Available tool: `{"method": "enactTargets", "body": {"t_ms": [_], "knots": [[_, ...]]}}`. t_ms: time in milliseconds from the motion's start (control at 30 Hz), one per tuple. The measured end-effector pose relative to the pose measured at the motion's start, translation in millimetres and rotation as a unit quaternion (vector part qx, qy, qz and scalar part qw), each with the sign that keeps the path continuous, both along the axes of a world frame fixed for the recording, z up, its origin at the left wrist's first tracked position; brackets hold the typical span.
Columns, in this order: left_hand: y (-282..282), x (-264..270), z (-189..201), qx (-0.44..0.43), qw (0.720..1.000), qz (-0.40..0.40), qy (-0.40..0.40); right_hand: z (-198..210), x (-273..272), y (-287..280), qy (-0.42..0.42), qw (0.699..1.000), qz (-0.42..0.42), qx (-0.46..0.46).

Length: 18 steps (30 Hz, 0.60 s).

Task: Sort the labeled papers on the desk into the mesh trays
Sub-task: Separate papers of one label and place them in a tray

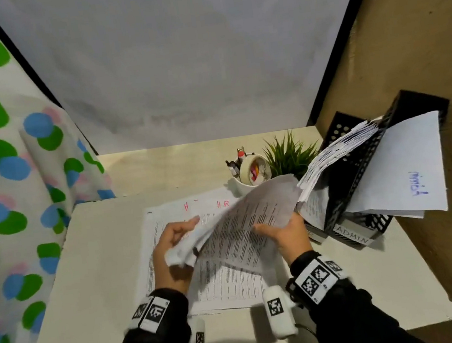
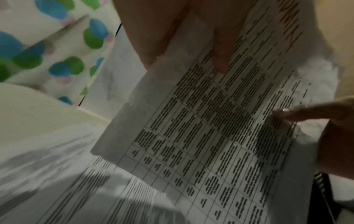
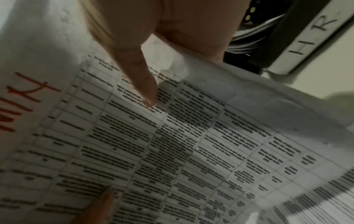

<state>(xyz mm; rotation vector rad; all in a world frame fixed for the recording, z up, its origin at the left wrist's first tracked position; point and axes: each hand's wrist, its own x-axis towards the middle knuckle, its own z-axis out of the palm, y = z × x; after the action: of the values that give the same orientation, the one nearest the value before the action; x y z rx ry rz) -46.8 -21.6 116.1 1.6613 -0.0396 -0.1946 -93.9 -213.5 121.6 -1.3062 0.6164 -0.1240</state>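
Note:
Over the paper stack (image 1: 226,284) on the desk I hold up one printed sheet (image 1: 249,220) with both hands. My left hand (image 1: 181,235) grips its crumpled left edge; the left wrist view shows the thumb (image 2: 220,53) lying on the sheet (image 2: 210,136). At the right edge my right hand (image 1: 273,230) pinches it with the thumb (image 3: 141,78) on top. Red handwriting (image 3: 28,94) marks this sheet (image 3: 191,144), only partly readable. The stack's top pages bear a red "HR" (image 1: 222,203). Black mesh trays (image 1: 348,180) stuffed with papers stand to the right, labelled "ADMIN" (image 1: 351,233) and "HR" (image 3: 310,39).
A white cup with pens and a tape roll (image 1: 251,172) and a small green plant (image 1: 289,153) stand behind the stack. A loose sheet with blue writing (image 1: 402,175) hangs out of the trays. A dotted curtain (image 1: 1,173) borders the left, a tan wall (image 1: 433,40) the right.

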Motion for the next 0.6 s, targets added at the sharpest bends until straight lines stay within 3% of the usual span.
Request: {"method": "enactTargets", "body": {"t_ms": [167,267,367,533,600], "knots": [[-7,-13,-21,0.074,0.995,0.028,0.062,-17,-14,16,0.036,0.998,0.008,0.048],[-12,-12,-15,0.024,0.99,0.052,0.13,-19,-10,10,0.053,0.998,0.021,0.01],[-18,-12,-4,0.041,0.985,0.039,0.164,-18,-9,3,0.077,0.995,0.049,-0.026],[-38,-6,34,0.168,0.965,-0.055,0.195,8,-11,-35,0.064,0.992,0.045,-0.096],[-49,-1,50,0.188,0.965,-0.087,0.161,32,-15,-57,0.028,0.99,0.032,-0.137]]}}
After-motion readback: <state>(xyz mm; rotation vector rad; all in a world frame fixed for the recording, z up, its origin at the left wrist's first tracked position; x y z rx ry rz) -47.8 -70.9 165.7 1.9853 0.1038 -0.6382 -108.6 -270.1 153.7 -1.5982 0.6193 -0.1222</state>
